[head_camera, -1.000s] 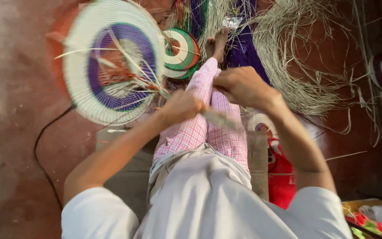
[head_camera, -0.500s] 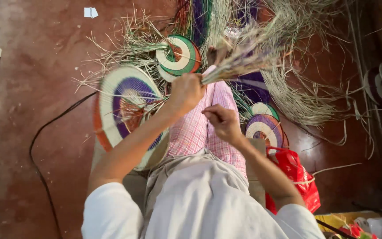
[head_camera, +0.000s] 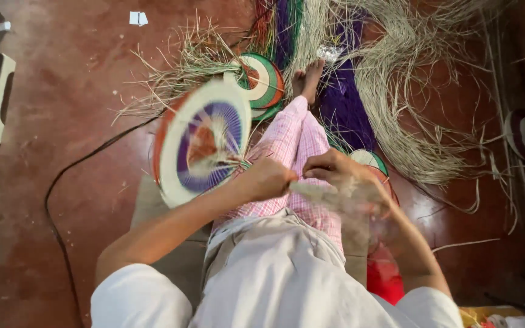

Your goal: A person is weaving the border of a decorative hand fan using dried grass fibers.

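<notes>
Straw (head_camera: 420, 115) lies heaped at one o'clock, dry and springy. Next, at ten o'clock above the lap, the round woven fan (head_camera: 205, 143): light, stiff across its face, frayable at the rim, best taken at the stem. Left hand (head_camera: 268, 179) is closed around that stem. Right hand (head_camera: 344, 179) pinches a pale, blurred fibre bundle (head_camera: 317, 191).

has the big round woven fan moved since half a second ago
Yes. The round woven fan in the left hand has swung up toward the small green-striped disc on the floor; earlier it hung lower, beside the pink-trousered legs.
</notes>
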